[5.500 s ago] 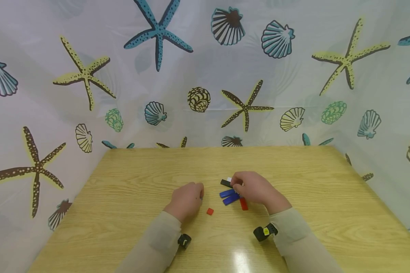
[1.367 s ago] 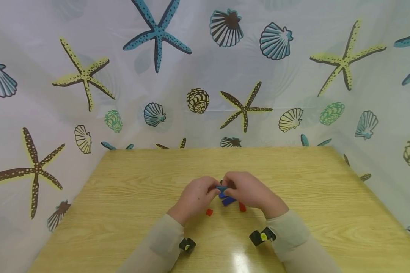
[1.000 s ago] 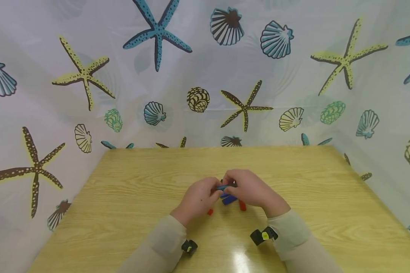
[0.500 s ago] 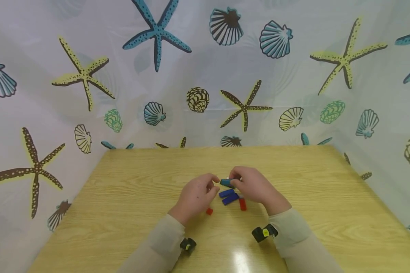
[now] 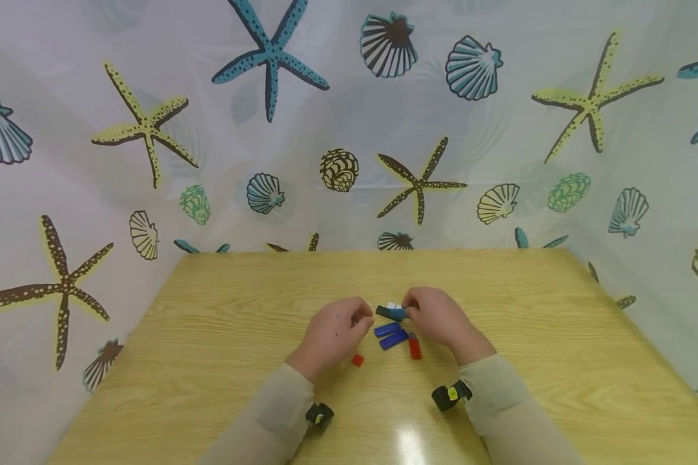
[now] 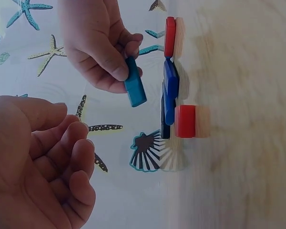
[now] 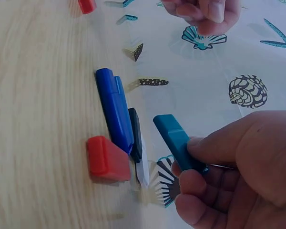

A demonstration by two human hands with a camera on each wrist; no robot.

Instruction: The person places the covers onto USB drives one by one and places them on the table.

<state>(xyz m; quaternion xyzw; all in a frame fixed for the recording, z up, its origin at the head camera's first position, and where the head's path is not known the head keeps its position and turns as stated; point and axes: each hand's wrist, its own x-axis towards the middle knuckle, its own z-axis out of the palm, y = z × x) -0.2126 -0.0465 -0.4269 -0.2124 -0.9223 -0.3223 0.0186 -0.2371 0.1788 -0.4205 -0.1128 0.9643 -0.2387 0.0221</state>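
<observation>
My right hand pinches a teal USB stick by one end between thumb and fingers, holding it above the table. In the left wrist view the teal stick points down toward the other pieces. My left hand hovers to the left, fingers loosely bent and nothing in them. Between the hands lie two blue USB sticks side by side. A red USB stick with a greyish tip lies by their right end. Nearer my left wrist is a small red cap.
Behind the blue sticks, a black stick and a white piece lie partly hidden by the teal one. The wooden table meets a shell-patterned curtain at its back and sides.
Both hands held the teal stick together a second ago. My left hand has since let go, while my right hand has drawn the stick away to the right.
</observation>
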